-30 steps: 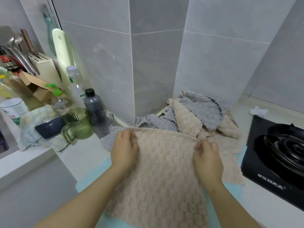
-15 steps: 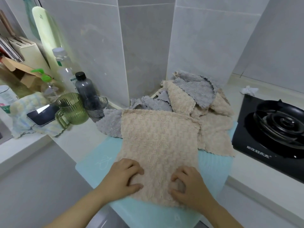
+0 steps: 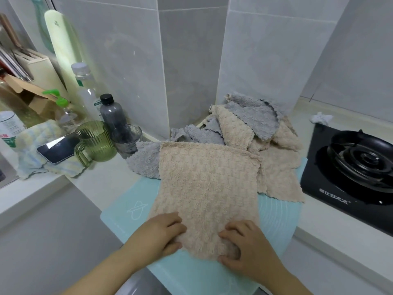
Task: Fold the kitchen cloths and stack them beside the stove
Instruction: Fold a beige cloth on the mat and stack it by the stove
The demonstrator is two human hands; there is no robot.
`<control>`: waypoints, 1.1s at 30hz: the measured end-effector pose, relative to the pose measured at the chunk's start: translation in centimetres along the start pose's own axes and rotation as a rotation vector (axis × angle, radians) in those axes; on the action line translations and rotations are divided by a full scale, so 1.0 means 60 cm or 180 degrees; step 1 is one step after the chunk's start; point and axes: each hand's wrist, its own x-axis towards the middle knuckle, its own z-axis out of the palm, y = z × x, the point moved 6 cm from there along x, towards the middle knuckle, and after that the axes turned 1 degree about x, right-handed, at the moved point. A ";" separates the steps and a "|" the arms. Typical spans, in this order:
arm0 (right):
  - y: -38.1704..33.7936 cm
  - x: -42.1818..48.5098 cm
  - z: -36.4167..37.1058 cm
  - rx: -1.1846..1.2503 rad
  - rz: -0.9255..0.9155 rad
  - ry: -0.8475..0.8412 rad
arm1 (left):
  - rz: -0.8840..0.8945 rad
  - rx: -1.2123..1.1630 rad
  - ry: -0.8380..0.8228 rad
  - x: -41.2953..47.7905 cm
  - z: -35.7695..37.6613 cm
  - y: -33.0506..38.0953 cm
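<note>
Right, cloth (image 3: 208, 184) lies flat on the mat (image 3: 127, 211) at 6 o'clock. Left grip (image 3: 161, 233) and right grip (image 3: 247, 246) each pinch its near edge, probably to fold it over. Unfolded pile (image 3: 253, 122) sits at 12, stove (image 3: 350, 167) at 3: short reach for stacking.

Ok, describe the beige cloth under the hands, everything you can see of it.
The beige cloth is a fluffy, waffle-textured rectangle. It lies flat on the pale blue mat, running lengthwise away from the person. Its far end overlaps a grey cloth and its right side covers a second beige cloth. The left hand and right hand pinch its near edge, bunching it slightly.
</note>
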 end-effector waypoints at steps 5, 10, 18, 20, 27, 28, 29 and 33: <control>-0.012 0.003 -0.009 -0.0312 -0.0090 0.0377 | -0.0213 0.0059 0.0116 -0.011 0.002 0.005; -0.014 0.002 -0.020 -0.0524 0.0023 0.0555 | -0.0616 0.0421 0.0001 0.000 -0.013 -0.014; 0.004 0.014 -0.021 -0.0567 0.1162 0.0334 | -0.1245 -0.0403 -0.0177 0.028 -0.021 -0.059; 0.004 0.015 -0.013 -0.0497 0.1420 0.0276 | -0.1155 -0.0566 -0.0299 0.036 -0.020 -0.074; -0.025 0.022 -0.013 -0.0637 0.2328 0.0482 | -0.0171 -0.0858 -0.0825 0.055 -0.036 -0.135; -0.032 0.020 -0.013 -0.0604 0.2441 0.0462 | -0.0071 -0.0863 -0.0871 0.059 -0.043 -0.141; -0.040 0.017 -0.016 -0.0590 0.2533 0.0536 | 0.0020 -0.0851 -0.0928 0.062 -0.050 -0.145; -0.095 -0.002 -0.007 -0.0442 0.2975 0.0739 | 0.0334 -0.0913 -0.1161 0.068 -0.075 -0.152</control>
